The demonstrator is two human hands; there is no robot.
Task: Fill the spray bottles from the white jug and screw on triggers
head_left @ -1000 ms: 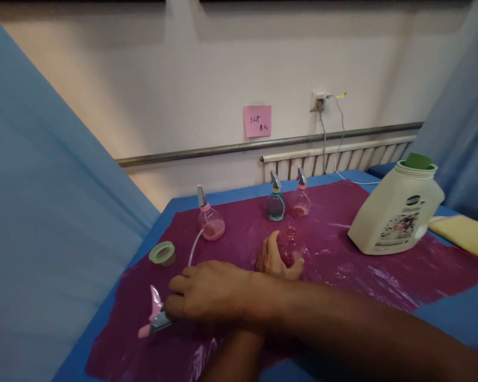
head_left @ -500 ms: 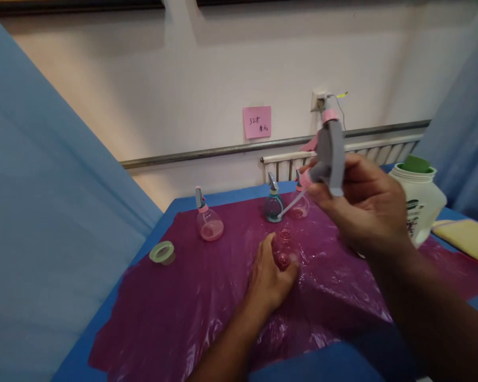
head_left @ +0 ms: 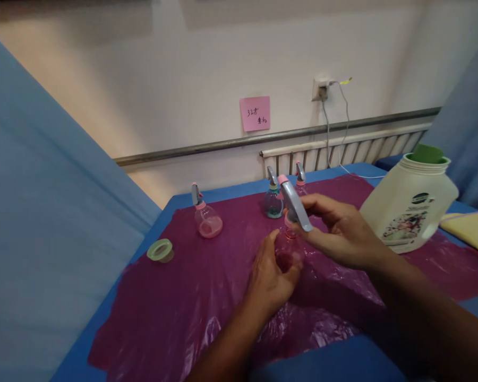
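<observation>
My left hand (head_left: pixel 271 276) is wrapped round a small clear pink bottle (head_left: pixel 287 249) that stands upright on the purple plastic sheet (head_left: pixel 183 307). Right above the bottle's mouth, my right hand (head_left: pixel 338 233) pinches a grey-and-pink spray head (head_left: pixel 295 204), which sits tilted at the bottle's neck. Whether its tube is inside the bottle is hidden by my fingers.
Further back stand a pink spray bottle (head_left: pixel 205 217), a teal one (head_left: pixel 272 199) and another pink one (head_left: pixel 300 180). A green cap (head_left: pixel 160 250) lies at the left. A large white jug (head_left: pixel 412 204) with a green opening stands at the right, a yellow cloth (head_left: pixel 470 231) beyond it.
My right hand picked the spray head off the sheet at the left, lifted it high, then brought it down onto the mouth of the bottle. My left hand stayed on the bottle.
</observation>
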